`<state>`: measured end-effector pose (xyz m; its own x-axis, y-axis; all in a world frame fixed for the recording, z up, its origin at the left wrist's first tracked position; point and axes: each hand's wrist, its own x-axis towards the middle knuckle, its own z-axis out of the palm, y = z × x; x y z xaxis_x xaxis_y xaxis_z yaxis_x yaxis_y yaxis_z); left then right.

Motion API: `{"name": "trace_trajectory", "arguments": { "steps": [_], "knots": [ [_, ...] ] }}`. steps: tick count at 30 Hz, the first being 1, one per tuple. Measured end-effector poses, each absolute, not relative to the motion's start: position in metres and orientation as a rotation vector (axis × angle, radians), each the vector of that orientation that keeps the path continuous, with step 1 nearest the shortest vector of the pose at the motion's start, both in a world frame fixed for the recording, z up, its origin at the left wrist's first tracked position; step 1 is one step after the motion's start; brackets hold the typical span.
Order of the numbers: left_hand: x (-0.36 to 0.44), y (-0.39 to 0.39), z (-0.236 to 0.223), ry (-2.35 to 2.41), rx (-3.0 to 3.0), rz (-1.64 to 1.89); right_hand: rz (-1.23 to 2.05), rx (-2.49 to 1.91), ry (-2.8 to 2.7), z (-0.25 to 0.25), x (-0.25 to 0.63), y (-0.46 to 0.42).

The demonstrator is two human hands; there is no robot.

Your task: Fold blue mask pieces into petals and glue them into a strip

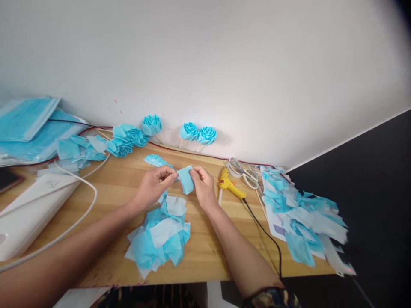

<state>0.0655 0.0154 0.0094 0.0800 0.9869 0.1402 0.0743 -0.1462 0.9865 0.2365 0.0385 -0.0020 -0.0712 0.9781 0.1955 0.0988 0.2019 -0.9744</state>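
Between my two hands, over the middle of the wooden table, is a small light-blue fabric piece (186, 179). My left hand (156, 184) pinches its left edge with thumb and finger. On its other side, the fingers of my right hand (202, 184) are closed on the right edge. A loose pile of blue and white fabric pieces (160, 239) lies just in front of my hands. Behind my left hand is a short row of folded blue petals (156, 160). Finished blue fabric flowers on sticks (207, 135) lean against the wall at the back.
A yellow glue gun (229, 184) with a black cord lies right of my hands, beside scissors (249, 177). Fabric scraps (305, 218) cover the right end. At left are a white device (35, 214) with a cable, packed face masks (28, 119) and more flowers (126, 139).
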Motion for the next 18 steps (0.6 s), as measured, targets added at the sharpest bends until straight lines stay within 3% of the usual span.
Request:
{"name": "trace_trajectory", "arguments": {
  "steps": [18],
  "knots": [
    [0.0603,0.0175,0.0160,1.158,1.202,1.356,1.040,-1.139,-1.280,-0.0077,0.2407,0.0445]
  ]
}}
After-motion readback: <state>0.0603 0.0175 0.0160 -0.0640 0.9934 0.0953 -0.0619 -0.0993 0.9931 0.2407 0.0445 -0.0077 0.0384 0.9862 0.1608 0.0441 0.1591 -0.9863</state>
